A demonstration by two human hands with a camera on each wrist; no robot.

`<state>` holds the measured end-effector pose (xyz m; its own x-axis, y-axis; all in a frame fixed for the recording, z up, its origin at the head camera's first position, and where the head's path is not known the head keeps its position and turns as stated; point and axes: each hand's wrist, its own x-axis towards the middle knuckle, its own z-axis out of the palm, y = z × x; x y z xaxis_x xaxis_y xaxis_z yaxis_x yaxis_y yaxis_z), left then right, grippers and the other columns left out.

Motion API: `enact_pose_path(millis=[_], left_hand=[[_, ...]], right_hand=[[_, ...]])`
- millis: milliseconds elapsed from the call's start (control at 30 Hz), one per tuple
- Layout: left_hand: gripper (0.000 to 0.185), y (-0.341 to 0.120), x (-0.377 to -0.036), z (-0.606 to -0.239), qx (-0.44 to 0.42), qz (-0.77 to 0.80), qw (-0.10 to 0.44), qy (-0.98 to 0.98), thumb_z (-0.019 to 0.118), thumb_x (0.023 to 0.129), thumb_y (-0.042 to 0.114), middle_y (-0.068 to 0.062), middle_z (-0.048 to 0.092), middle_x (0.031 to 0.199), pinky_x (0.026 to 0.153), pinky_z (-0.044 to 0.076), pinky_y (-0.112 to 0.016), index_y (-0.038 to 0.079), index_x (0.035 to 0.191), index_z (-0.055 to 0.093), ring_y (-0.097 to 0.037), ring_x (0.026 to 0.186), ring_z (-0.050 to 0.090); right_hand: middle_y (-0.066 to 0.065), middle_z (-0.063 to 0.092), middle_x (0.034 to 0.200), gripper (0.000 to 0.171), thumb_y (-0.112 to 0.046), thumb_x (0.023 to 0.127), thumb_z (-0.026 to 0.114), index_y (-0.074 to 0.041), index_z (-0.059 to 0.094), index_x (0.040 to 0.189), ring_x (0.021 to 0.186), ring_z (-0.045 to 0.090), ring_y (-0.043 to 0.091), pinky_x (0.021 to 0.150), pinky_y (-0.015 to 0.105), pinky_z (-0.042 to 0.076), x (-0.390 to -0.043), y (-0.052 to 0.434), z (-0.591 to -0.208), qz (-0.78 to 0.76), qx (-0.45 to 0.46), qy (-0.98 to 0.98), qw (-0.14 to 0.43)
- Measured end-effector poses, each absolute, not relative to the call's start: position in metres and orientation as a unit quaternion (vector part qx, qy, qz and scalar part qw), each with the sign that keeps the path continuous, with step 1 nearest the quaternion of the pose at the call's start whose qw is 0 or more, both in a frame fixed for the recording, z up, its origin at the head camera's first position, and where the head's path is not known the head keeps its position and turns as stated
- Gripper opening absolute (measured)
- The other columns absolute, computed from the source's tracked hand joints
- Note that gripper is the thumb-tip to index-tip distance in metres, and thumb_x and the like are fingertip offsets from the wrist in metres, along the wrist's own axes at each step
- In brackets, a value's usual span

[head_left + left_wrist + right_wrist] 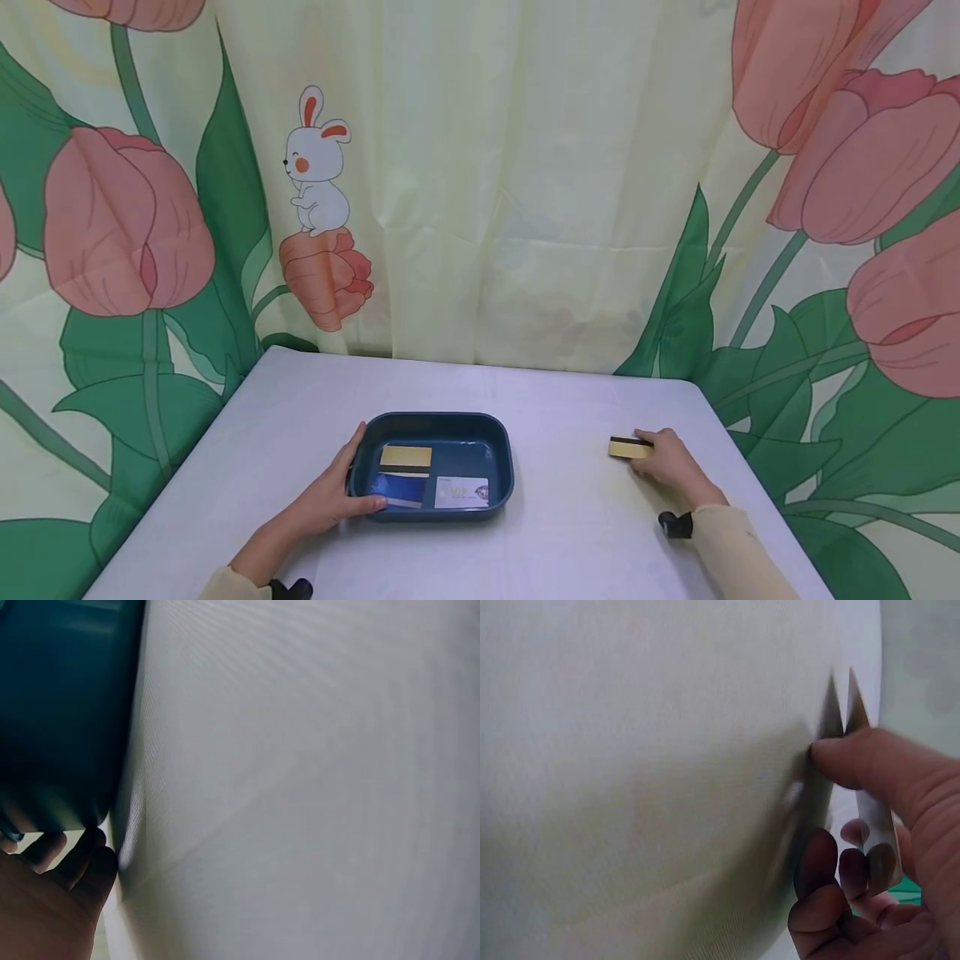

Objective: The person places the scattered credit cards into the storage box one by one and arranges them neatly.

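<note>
A dark blue rectangular tray (501,429) stands on the white-covered table, with a gold card with a dark stripe (406,457), a blue card (398,490) and a silvery VIP card (461,492) lying in it. My left hand (324,493) holds the tray at its left side, thumb over the near rim and fingers along the outer wall. Off to the right, my right hand (675,467) pinches another gold card with a black stripe (627,448). In the right wrist view that card (885,832) appears nearly edge-on between thumb and fingers, close to the cloth.
White cloth (570,533) covers the table. A curtain (480,183) printed with tulips and a rabbit hangs behind the table's far edge and along both sides. Each wrist wears a small black device, such as the one at the right sleeve (676,525).
</note>
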<state>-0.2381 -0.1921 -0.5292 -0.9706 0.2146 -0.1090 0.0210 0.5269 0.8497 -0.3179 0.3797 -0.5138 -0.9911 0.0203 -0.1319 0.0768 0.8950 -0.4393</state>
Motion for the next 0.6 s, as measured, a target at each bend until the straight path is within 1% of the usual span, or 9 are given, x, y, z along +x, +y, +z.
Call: enact_pose_path(millis=[133, 233, 433, 600], left_hand=[[0.125, -0.193, -0.239, -0.527, 0.068, 0.479, 0.1, 0.869, 0.084, 0.083, 0.043, -0.022, 0.007, 0.172, 0.118, 0.027, -0.071, 0.022, 0.167, -0.006, -0.052, 0.152, 0.02], [0.125, -0.193, -0.238, -0.527, 0.069, 0.479, 0.098, 0.869, 0.084, 0.083, 0.043, -0.022, 0.007, 0.172, 0.118, 0.027, -0.071, 0.023, 0.167, -0.006, -0.052, 0.152, 0.021], [0.125, -0.192, -0.238, -0.529, 0.069, 0.482, 0.098, 0.868, 0.084, 0.083, 0.042, -0.024, 0.007, 0.171, 0.117, 0.028, -0.071, 0.021, 0.167, -0.006, -0.053, 0.151, 0.022], [0.125, -0.191, -0.238, -0.531, 0.066, 0.482, 0.097, 0.868, 0.085, 0.082, 0.043, -0.023, 0.007, 0.172, 0.117, 0.029, -0.07, 0.022, 0.167, -0.004, -0.052, 0.152, 0.022]], right_hand=[[0.034, 0.053, 0.125, 0.079, -0.034, 0.084, 0.086, 0.01, 0.054, 0.142, 0.103, 0.053, 0.037, 0.091, 0.053, 0.049, -0.317, 0.382, -0.515, -0.238, 0.014, 0.969, 0.06], [0.032, 0.056, 0.128, 0.083, -0.043, 0.082, 0.087, 0.008, 0.057, 0.139, 0.107, 0.054, 0.037, 0.092, 0.055, 0.048, -0.317, 0.383, -0.516, -0.252, 0.008, 0.966, 0.058], [0.031, 0.056, 0.134, 0.08, -0.041, 0.082, 0.087, 0.005, 0.056, 0.139, 0.111, 0.056, 0.039, 0.096, 0.055, 0.047, -0.317, 0.376, -0.517, -0.275, -0.008, 0.961, 0.031], [0.027, 0.057, 0.132, 0.076, -0.041, 0.082, 0.087, -0.001, 0.059, 0.14, 0.111, 0.056, 0.038, 0.094, 0.053, 0.046, -0.317, 0.361, -0.513, -0.272, -0.02, 0.962, 0.009]])
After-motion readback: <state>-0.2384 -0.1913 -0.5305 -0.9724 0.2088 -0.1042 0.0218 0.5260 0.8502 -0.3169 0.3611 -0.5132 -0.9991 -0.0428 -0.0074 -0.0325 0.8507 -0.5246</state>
